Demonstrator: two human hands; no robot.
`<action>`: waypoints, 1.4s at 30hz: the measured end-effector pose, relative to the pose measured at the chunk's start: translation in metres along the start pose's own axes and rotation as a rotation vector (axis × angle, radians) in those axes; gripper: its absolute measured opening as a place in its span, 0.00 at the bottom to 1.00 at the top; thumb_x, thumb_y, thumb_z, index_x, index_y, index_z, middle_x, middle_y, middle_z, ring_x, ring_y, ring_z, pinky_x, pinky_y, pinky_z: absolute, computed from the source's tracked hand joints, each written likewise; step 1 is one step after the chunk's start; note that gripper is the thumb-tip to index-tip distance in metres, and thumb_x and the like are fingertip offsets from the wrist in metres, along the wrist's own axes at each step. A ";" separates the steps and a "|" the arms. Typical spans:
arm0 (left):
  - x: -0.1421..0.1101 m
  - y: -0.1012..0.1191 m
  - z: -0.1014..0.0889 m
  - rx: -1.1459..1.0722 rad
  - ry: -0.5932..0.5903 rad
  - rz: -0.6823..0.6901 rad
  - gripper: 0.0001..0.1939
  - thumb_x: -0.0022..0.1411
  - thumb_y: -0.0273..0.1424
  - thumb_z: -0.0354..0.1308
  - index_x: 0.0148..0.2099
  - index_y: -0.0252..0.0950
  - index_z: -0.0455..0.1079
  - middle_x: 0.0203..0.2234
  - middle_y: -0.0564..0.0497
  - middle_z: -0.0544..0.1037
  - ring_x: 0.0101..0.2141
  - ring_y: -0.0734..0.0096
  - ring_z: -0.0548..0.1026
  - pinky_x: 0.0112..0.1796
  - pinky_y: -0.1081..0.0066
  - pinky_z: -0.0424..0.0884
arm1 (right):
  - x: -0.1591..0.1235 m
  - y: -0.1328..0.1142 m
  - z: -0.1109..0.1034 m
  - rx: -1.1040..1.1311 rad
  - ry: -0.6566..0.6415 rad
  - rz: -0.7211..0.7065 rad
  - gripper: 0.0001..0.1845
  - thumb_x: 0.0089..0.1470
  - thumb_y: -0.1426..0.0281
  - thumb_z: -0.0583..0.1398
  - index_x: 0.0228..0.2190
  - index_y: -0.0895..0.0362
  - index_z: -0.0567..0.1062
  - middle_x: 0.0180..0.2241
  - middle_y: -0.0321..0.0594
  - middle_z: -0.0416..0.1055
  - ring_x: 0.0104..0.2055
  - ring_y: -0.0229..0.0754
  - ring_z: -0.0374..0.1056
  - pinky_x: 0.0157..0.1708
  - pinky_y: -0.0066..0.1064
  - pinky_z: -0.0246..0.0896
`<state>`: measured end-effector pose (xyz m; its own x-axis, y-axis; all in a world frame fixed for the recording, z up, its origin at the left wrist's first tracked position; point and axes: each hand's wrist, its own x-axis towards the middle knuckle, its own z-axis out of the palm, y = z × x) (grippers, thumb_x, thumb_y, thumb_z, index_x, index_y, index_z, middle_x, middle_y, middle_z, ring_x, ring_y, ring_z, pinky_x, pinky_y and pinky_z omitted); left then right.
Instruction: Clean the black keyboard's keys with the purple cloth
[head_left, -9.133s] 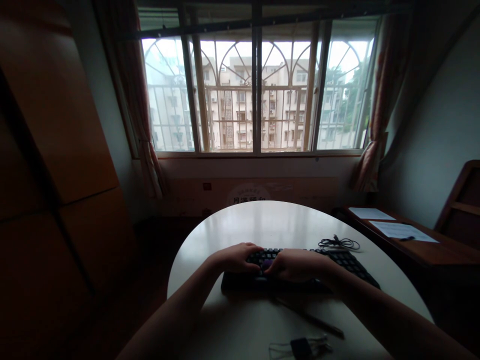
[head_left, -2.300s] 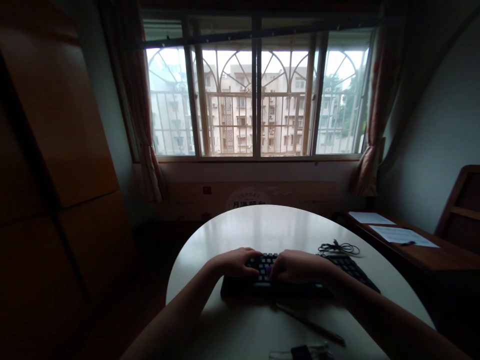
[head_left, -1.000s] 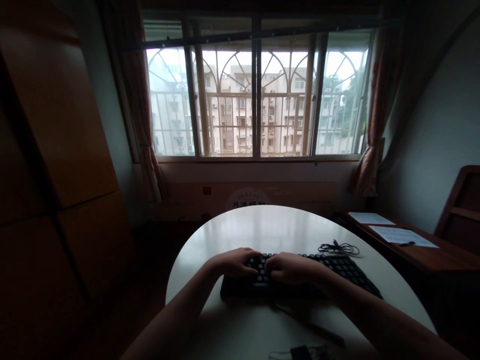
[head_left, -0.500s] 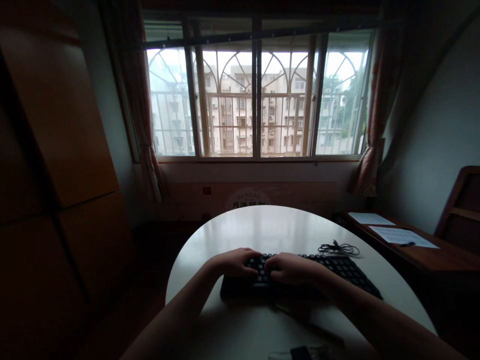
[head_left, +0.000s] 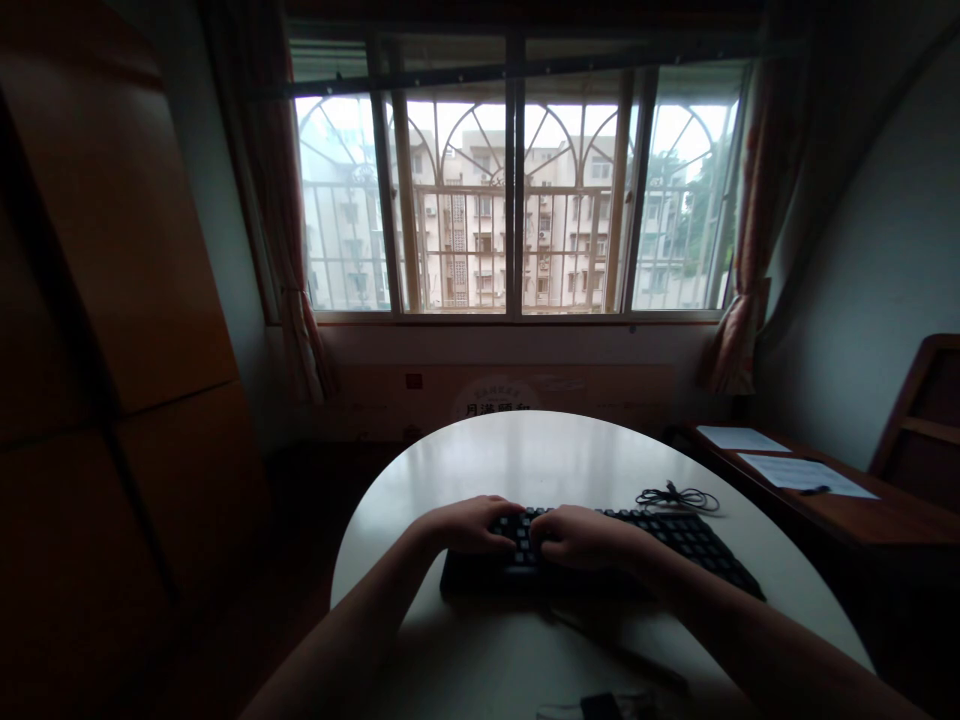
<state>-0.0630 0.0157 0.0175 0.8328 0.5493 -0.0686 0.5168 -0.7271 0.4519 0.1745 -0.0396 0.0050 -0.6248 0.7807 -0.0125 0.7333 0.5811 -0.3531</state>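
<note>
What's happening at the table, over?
Left hand resting open on black keyboard. Right hand curled over its middle, grip unclear. Keyboard on white table. Coiled cable behind, apart from both hands.

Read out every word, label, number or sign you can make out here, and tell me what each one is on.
"月满颐和", as best it reads: on the pale panel below the window, partly cut off by the white table.
Small curved lettering above it: too blurred to read.
Key legends on the keyboard: too small and dark.
Any writing on the sheets of paper at right: too blurred.
</note>
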 end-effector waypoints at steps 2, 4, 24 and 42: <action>0.000 -0.001 0.001 0.000 0.002 0.009 0.33 0.58 0.39 0.64 0.65 0.45 0.63 0.56 0.46 0.71 0.54 0.51 0.69 0.53 0.59 0.66 | 0.000 0.000 0.000 0.002 -0.001 0.008 0.14 0.54 0.68 0.55 0.40 0.53 0.78 0.34 0.37 0.75 0.32 0.40 0.66 0.30 0.27 0.54; 0.001 -0.002 0.001 -0.001 0.001 0.011 0.33 0.59 0.40 0.64 0.65 0.45 0.63 0.56 0.45 0.71 0.54 0.51 0.69 0.53 0.59 0.66 | 0.000 -0.001 0.000 -0.002 0.002 0.014 0.14 0.54 0.67 0.55 0.40 0.53 0.78 0.33 0.37 0.75 0.32 0.40 0.66 0.30 0.27 0.54; 0.000 -0.001 0.001 -0.002 -0.002 -0.016 0.33 0.59 0.40 0.64 0.65 0.45 0.63 0.57 0.46 0.70 0.54 0.50 0.69 0.53 0.58 0.66 | 0.001 0.001 0.001 -0.014 0.001 0.003 0.14 0.54 0.68 0.55 0.39 0.54 0.78 0.33 0.37 0.75 0.31 0.39 0.66 0.29 0.27 0.53; 0.000 -0.003 0.002 0.011 0.008 -0.003 0.32 0.58 0.39 0.64 0.64 0.45 0.64 0.56 0.46 0.71 0.53 0.51 0.70 0.52 0.59 0.68 | 0.003 0.003 0.005 0.012 0.013 -0.012 0.13 0.51 0.70 0.55 0.37 0.54 0.78 0.31 0.36 0.75 0.30 0.38 0.65 0.30 0.26 0.54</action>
<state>-0.0640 0.0172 0.0142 0.8296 0.5548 -0.0633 0.5217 -0.7297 0.4420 0.1735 -0.0364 -0.0006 -0.6299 0.7767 0.0037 0.7226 0.5877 -0.3639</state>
